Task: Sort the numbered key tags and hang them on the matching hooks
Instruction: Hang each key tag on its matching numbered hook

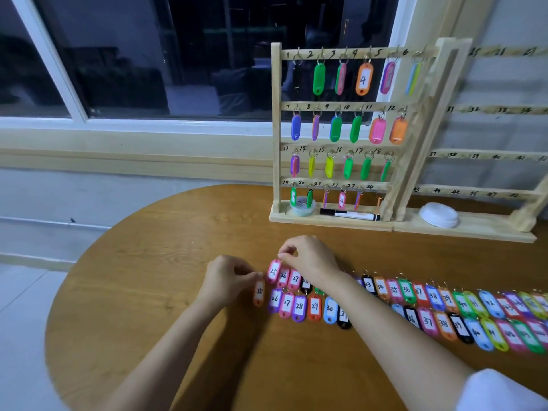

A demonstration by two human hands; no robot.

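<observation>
The right hand (311, 258) has thumb and forefinger closed in a pinch on the metal ring of the pink tag 25 (274, 271), its other fingers curled. The tag tilts at the head of the far row (406, 289). The left hand (226, 281) pinches the top end of the orange tag 25 (259, 293), which hangs by the head of the near row (299, 307); its ring is hidden by the fingers.

We judge these tags to be light, stiff plastic with a smooth face. The ring is the best hold, since it is also the part that goes over the hook.

We count two tags marked 25, one per hand, and two rows on the bench (166, 262). Both rows run upward from 26. The right forearm covers part of them and the far end blurs, so we cannot give a total.

Beyond them stand two wooden racks. The left rack (276, 129) has four rails of six hooks, numbered 1 to 24, and nearly all carry tags. The right rack (486, 156) also has four rails, starts at 25, and shows no tags. On their bases we count one marker (350, 214), one clear tub (302, 206) and one white lid (439, 215).
</observation>
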